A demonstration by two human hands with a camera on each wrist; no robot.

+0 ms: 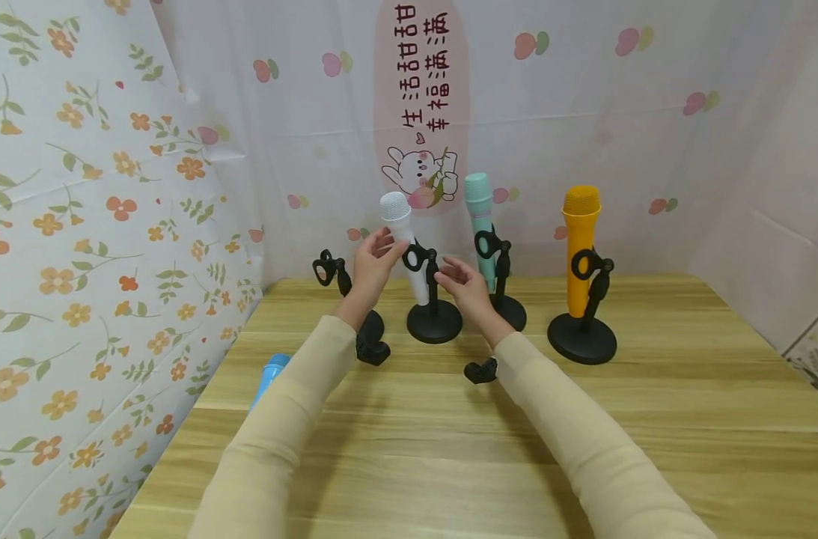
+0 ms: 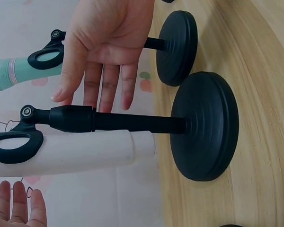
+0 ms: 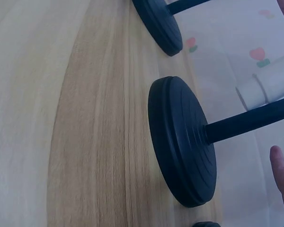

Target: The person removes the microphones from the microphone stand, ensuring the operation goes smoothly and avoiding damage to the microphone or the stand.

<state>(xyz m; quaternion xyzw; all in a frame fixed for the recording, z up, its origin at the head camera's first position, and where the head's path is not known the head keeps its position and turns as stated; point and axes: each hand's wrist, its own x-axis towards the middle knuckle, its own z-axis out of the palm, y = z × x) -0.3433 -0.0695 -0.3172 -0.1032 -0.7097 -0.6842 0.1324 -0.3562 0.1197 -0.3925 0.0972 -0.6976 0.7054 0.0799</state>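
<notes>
A white microphone sits in the ring clip of a black stand, its head tilted up to the left. My left hand is at the microphone's left side, just below its head; in the left wrist view its fingertips look straight and a little apart from the white body. On the stand's other side my right hand is held with fingers extended and thumb spread. Its palm shows nothing in it, and the hand is close to the stand's pole.
A mint-green microphone and an orange microphone stand in black stands to the right. Left of the white one is a black stand with an unfilled clip. A blue microphone lies on the wooden table, partly behind my left sleeve.
</notes>
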